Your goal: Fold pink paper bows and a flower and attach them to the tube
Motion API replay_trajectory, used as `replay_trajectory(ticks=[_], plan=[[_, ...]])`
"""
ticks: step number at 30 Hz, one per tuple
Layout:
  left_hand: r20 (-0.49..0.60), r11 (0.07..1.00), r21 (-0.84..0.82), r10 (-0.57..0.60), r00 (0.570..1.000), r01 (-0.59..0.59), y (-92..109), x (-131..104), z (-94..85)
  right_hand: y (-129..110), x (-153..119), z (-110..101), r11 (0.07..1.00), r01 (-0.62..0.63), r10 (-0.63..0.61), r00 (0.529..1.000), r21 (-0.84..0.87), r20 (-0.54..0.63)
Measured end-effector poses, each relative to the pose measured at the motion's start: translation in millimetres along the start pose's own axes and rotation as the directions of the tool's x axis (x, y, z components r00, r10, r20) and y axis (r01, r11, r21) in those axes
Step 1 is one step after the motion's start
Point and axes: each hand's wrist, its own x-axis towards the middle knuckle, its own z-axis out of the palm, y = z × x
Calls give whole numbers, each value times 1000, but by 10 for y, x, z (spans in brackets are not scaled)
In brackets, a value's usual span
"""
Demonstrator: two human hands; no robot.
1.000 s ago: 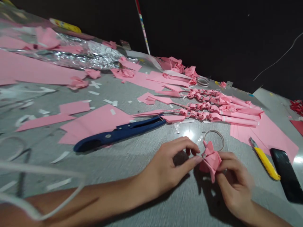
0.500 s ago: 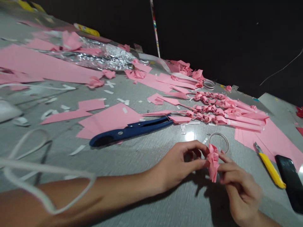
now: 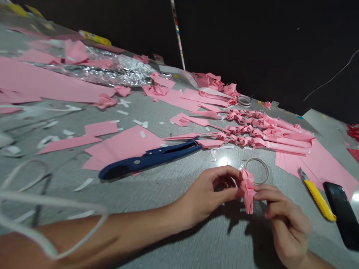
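A small folded pink paper piece (image 3: pixel 247 190) is pinched at its left side between the thumb and fingers of my left hand (image 3: pixel 210 192). My right hand (image 3: pixel 288 216) is at its right side, fingertips touching the paper's edge, the fingers bent and close together; whether they grip it is unclear. Just behind the paper lies a roll of clear tape (image 3: pixel 256 170). Beyond it rest several linked pink paper strips with rolled ends (image 3: pixel 291 146).
Blue-handled scissors (image 3: pixel 148 158) lie left of centre by pink sheets (image 3: pixel 126 144). A yellow cutter (image 3: pixel 319 200) and black phone (image 3: pixel 342 215) are at the right. A white cable (image 3: pixel 70 203) loops over my left forearm. Silvery wrap (image 3: pixel 131 69) lies at the back.
The fingers of my right hand have bent and shifted at the paper's right edge. The view has shifted slightly, so the table's things appear a little further left. My left hand keeps its pinch.
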Motion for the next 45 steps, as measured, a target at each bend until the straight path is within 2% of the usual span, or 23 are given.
replay_trajectory(ticks=[5, 8, 12, 17, 20, 22, 27, 30, 35, 39, 45], plan=[[-29, 996, 66, 55, 998, -53, 4, -25, -12, 17, -24, 67, 980, -195, 200, 968, 45, -153], [-26, 968, 186, 178, 984, -170, 26, -63, -13, 50, -2, 102, 947, -312, 320, 934, 76, -156], [27, 890, 321, 332, 943, -323, 57, -97, -2, 96, 17, 122, 897, -413, 433, 892, 155, -129], [91, 786, 417, 463, 882, -456, 51, -110, -10, 125, 32, 89, 789, -564, 583, 813, 243, -7], [112, 743, 448, 505, 856, -497, 38, -115, -23, 136, 49, 47, 717, -627, 621, 773, 304, 130], [126, 714, 474, 523, 843, -515, 33, -117, -32, 144, 60, 24, 674, -652, 634, 752, 347, 182], [122, 655, 526, 573, 810, -543, 37, -108, -50, 158, 56, 9, 659, -621, 609, 772, 425, 183], [127, 624, 580, 566, 815, -524, 48, -115, -58, 165, 38, 11, 674, -609, 596, 783, 418, 179], [168, 543, 650, 581, 797, -532, 62, -148, -44, 183, 44, 11, 728, -590, 568, 804, 349, 176], [188, 523, 660, 581, 792, -540, 60, -157, -27, 173, 73, 10, 766, -575, 554, 818, 288, 158], [162, 538, 650, 592, 790, -536, 62, -155, -20, 149, 65, 15, 769, -582, 569, 812, 266, 133]])
